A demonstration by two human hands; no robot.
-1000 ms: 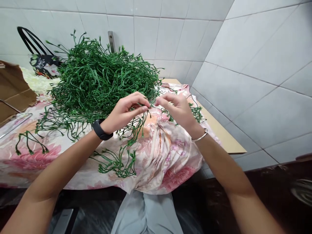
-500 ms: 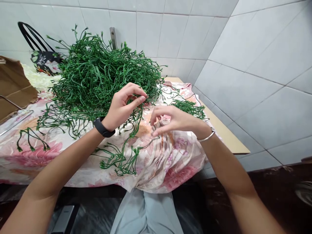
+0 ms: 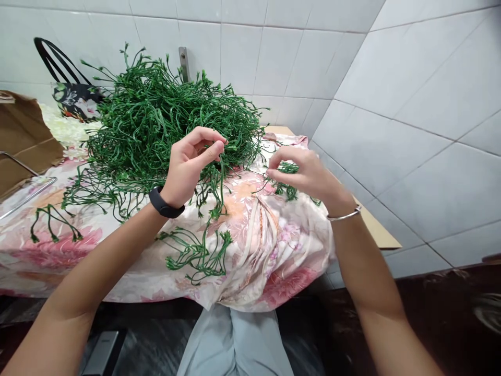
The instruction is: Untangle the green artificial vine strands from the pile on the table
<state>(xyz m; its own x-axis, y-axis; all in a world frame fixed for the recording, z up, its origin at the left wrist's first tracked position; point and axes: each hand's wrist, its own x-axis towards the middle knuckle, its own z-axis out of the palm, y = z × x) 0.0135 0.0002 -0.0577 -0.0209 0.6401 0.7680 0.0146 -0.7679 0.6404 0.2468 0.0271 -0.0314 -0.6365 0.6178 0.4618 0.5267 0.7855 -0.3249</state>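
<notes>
A big heap of green plastic stems (image 3: pixel 156 125) lies on a table under a pink floral cloth (image 3: pixel 270 245). My left hand (image 3: pixel 190 167), with a black band at the wrist, pinches one branched green stem (image 3: pixel 213 201) that hangs down from its fingertips. My right hand (image 3: pixel 307 175), with a silver bangle, is to the right with its fingertips at a small bunch of green stems (image 3: pixel 287 180) lying on the cloth. Whether it grips them is not clear.
A brown cardboard box (image 3: pixel 21 141) and a metal frame (image 3: pixel 23 183) sit at the left. A black-handled floral bag (image 3: pixel 72 91) and white flowers (image 3: pixel 62 128) stand behind the heap. White tiled walls close the back and right. A bare wooden table edge (image 3: pixel 376 227) shows at the right.
My left hand has lifted a little with the stem. My right hand went down to the cloth, then moved right and up to the small bunch of stems.
</notes>
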